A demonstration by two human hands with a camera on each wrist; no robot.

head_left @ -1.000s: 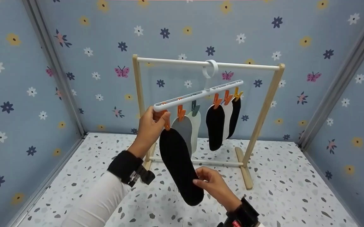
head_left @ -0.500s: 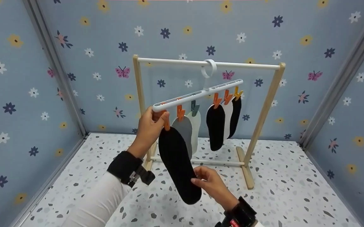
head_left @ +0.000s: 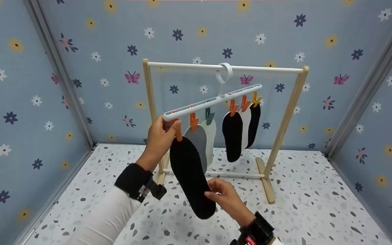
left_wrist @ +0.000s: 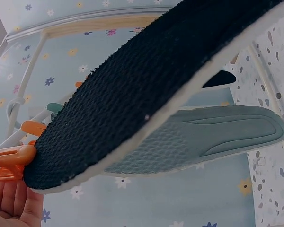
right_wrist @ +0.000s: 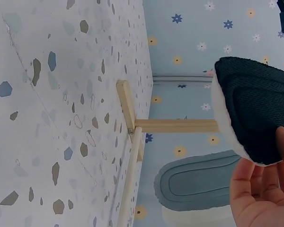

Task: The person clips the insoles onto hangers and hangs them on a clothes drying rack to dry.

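Observation:
A black insole (head_left: 190, 177) with a pale edge hangs by its top from an orange clothespin (head_left: 179, 132) at the near left end of a white clip hanger (head_left: 212, 103). My left hand (head_left: 160, 136) pinches that clothespin between thumb and fingers. Lower down, my right hand (head_left: 224, 195) holds the insole's right edge, thumb on the black face and fingers behind, as the right wrist view shows. Just behind hang a grey insole (head_left: 198, 146) from another orange clothespin (head_left: 193, 121) and a pale insole (head_left: 210, 139) from a green clothespin (head_left: 209, 116).
The hanger hooks over the top bar (head_left: 267, 69) of a wood-and-white rack (head_left: 286, 119). On its far half hang a black insole (head_left: 232, 136), a white one (head_left: 245, 126) and another black one (head_left: 254, 124). The speckled table (head_left: 304, 204) meets flower-patterned walls (head_left: 114, 41).
The near end of the hanger and the black insole have shifted slightly left and up, both hands moving with them. Each hand keeps its hold.

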